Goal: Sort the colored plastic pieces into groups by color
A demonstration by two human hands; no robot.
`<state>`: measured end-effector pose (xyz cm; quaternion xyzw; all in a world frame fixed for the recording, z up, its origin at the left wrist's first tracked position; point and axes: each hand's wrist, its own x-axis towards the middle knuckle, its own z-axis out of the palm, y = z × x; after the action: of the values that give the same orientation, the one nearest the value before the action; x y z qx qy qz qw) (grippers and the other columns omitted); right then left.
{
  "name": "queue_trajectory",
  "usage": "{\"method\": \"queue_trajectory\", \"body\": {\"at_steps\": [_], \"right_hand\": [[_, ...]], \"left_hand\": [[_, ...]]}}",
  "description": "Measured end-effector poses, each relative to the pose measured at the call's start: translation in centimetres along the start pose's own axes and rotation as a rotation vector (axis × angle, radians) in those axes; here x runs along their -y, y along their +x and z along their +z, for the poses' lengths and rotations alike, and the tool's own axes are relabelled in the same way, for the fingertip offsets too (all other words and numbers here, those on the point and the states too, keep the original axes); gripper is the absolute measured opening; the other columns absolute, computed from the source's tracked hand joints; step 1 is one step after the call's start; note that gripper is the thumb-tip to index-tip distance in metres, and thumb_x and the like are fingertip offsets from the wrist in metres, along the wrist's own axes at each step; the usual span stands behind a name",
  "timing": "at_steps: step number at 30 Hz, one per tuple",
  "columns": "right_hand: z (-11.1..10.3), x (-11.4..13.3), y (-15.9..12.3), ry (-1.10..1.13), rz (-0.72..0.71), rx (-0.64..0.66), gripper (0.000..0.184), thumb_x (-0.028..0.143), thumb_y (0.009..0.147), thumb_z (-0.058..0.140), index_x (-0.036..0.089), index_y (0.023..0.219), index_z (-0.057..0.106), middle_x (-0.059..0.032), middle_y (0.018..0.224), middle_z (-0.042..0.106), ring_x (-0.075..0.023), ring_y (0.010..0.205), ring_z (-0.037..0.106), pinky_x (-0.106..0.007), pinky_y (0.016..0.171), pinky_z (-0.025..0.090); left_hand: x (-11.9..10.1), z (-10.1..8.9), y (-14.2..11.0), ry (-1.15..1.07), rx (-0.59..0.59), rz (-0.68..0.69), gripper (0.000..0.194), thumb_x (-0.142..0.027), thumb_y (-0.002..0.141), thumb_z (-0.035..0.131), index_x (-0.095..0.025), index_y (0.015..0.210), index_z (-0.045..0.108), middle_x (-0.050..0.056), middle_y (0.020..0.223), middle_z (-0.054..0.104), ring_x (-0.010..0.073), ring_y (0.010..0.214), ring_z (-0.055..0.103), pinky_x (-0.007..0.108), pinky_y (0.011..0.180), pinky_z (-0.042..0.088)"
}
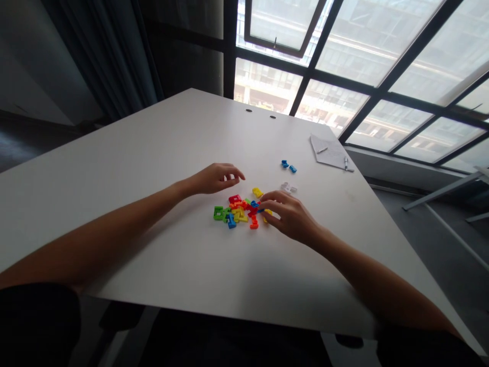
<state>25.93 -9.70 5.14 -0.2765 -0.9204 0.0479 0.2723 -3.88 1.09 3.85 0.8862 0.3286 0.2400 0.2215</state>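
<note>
Your left hand [216,178] sits at ten o'clock, fingers released; your right hand [288,216] touches multicoloured plastic interlocking pieces [239,214] on the white desk [153,142], its grasp unconfirmed.

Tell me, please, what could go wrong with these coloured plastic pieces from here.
The right hand is down among the pile of coloured plastic pieces, so it might knock some loose and scatter them. The white pieces could also be overlooked, since they barely stand out against the white table.

White table [153,137] by tall windows [385,86]
Beyond the table, daylight through black frames; left of it, dark curtains [107,51]; right of it, grey floor [428,244].
</note>
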Motion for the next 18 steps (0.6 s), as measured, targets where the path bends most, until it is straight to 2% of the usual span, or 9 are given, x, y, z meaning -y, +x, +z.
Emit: {"method": "queue_trajectory", "body": {"at_steps": [2,5,7,9,14,16,18], "right_hand": [[0.4,-0.5,-0.1,0.009,0.005,-0.012,0.014,0.021,0.104,0.063,0.024,0.112,0.074,-0.0104,0.118,0.075,-0.0242,0.104,0.070,-0.042,0.090,0.059],[1.0,-1.1,-0.2,0.027,0.006,-0.036,0.014,0.021,0.104,0.063,0.025,0.111,0.075,-0.0095,0.115,0.077,-0.0243,0.102,0.071,-0.043,0.091,0.058],[1.2,-1.3,-0.2,0.030,0.007,-0.044,0.015,0.020,0.103,0.063,0.024,0.110,0.076,-0.0092,0.114,0.079,-0.0248,0.101,0.071,-0.043,0.091,0.057],[1.3,-1.6,-0.3,0.027,0.018,-0.041,0.014,0.021,0.102,0.064,0.025,0.110,0.076,-0.0088,0.111,0.080,-0.0257,0.101,0.072,-0.044,0.092,0.056],[1.4,-2.3,-0.5,0.063,0.077,-0.051,0.014,0.022,0.100,0.066,0.025,0.110,0.076,-0.0081,0.108,0.081,-0.0261,0.101,0.072,-0.044,0.093,0.055],[1.3,-2.4,-0.4,0.094,0.110,-0.083,0.012,0.023,0.100,0.067,0.024,0.108,0.076,-0.0077,0.104,0.081,-0.0247,0.096,0.072,-0.042,0.090,0.056],[1.2,-2.4,-0.2,0.124,0.157,-0.116,0.009,0.023,0.099,0.068,0.023,0.104,0.075,-0.0066,0.099,0.081,-0.0225,0.088,0.072,-0.039,0.085,0.057]], "left_hand": [[-1.7,-1.7,-0.5,0.047,0.053,0.030,0.033,-0.042,0.099,0.059,-0.022,0.116,0.078,0.007,0.103,0.075,0.0147,0.076,0.066,0.024,0.067,0.052],[-4.1,-3.1,-1.3,0.072,0.302,0.049,0.024,-0.040,0.097,0.064,-0.026,0.108,0.080,0.004,0.094,0.074,0.0145,0.072,0.064,0.023,0.064,0.049],[-5.1,-3.1,-1.6,0.073,0.462,0.048,0.017,-0.036,0.094,0.069,-0.028,0.104,0.081,0.003,0.092,0.074,0.0153,0.074,0.065,0.023,0.066,0.048],[-5.5,-2.6,-1.6,0.072,0.552,0.042,0.015,-0.031,0.090,0.074,-0.028,0.102,0.082,0.002,0.094,0.074,0.0163,0.078,0.066,0.023,0.067,0.047],[-5.1,-1.2,-1.2,0.024,0.605,0.026,0.013,-0.029,0.086,0.076,-0.027,0.097,0.082,0.002,0.090,0.073,0.0165,0.078,0.064,0.023,0.068,0.047],[-5.0,-1.0,-1.1,-0.025,0.595,0.034,0.009,-0.030,0.087,0.075,-0.025,0.091,0.081,0.002,0.085,0.072,0.0156,0.074,0.063,0.023,0.066,0.046],[-4.9,-0.8,-1.0,-0.067,0.547,0.054,0.013,-0.033,0.091,0.072,-0.024,0.089,0.081,0.002,0.082,0.071,0.0147,0.070,0.061,0.023,0.064,0.045]]}}
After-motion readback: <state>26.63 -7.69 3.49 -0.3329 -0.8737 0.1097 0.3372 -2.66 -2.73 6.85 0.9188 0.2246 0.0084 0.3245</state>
